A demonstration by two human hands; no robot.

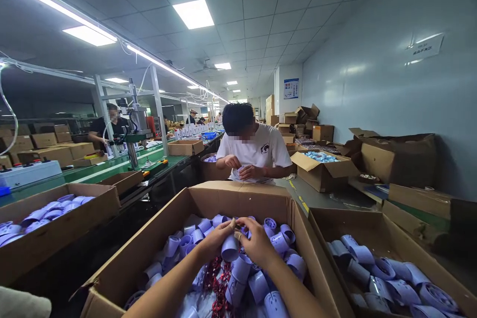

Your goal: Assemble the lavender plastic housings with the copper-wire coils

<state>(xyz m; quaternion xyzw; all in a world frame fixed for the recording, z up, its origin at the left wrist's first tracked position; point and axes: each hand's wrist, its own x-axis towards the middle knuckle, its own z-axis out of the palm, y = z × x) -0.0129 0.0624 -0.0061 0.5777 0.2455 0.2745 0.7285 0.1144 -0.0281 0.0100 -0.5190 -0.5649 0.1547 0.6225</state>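
While held over the heap in a large open brown cardboard box (238,198), one lavender cylindrical plastic cup (230,250) is pinched between the left hand (215,237) and the right hand (258,244), the fingers of both close together at its upper end. Heaped around it: similar lavender cups (278,244), tumbled. At six o'clock from the held piece: shiny red strands (219,280), tangled. At three o'clock: a second cardboard box (372,222), holding lavender parts. At twelve o'clock: a person in a white T-shirt (263,146).
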